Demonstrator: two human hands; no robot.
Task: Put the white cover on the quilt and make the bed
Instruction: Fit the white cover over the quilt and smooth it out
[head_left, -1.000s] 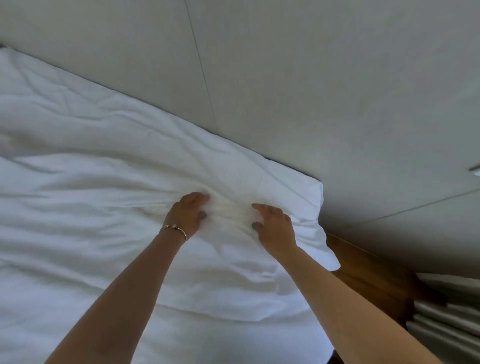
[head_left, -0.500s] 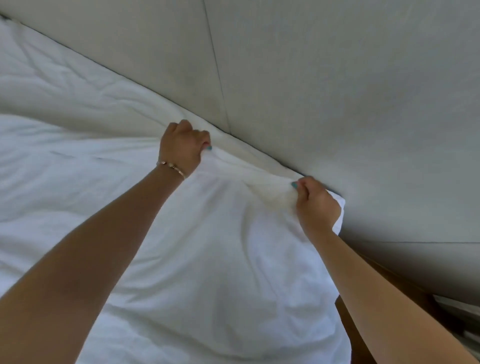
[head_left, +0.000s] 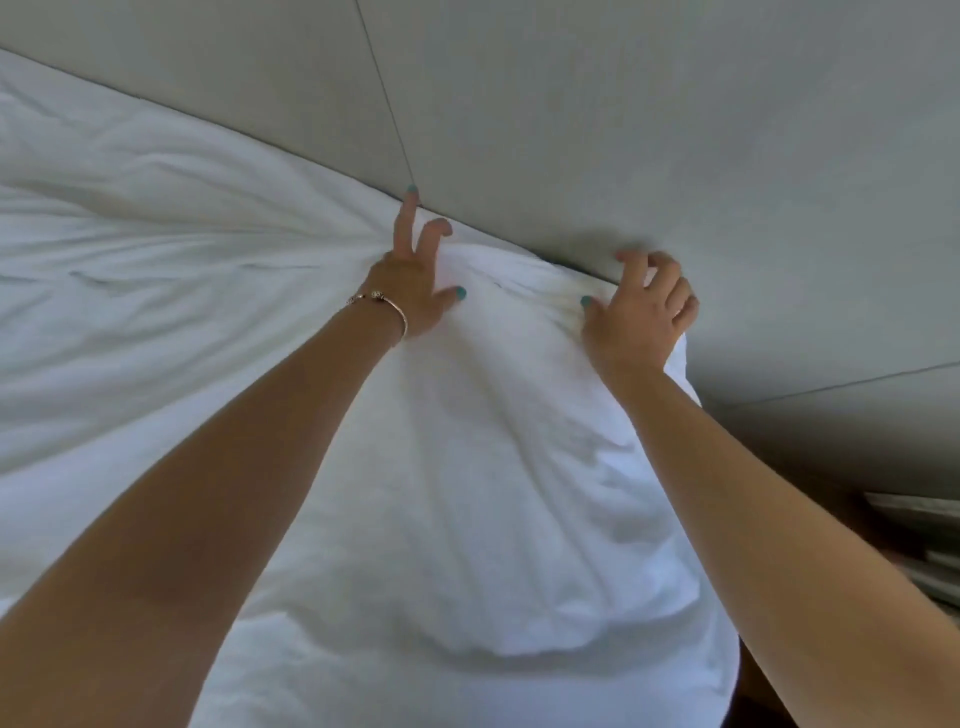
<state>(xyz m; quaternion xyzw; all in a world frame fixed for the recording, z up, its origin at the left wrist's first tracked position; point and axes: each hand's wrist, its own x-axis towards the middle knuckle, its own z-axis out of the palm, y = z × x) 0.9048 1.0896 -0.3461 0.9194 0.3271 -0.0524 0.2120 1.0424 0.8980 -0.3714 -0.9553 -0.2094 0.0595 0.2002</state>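
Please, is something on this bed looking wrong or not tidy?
Nothing looks damaged or spilled. The white quilt is only wrinkled: creases fan out from where the left hand presses near the headboard.

A bedroom: a bed under a white quilt stands against a padded grey headboard.

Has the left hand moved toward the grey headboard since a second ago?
Yes. The left hand has moved up to the grey headboard; one fingertip now reaches its lower edge, where the white quilt ends.
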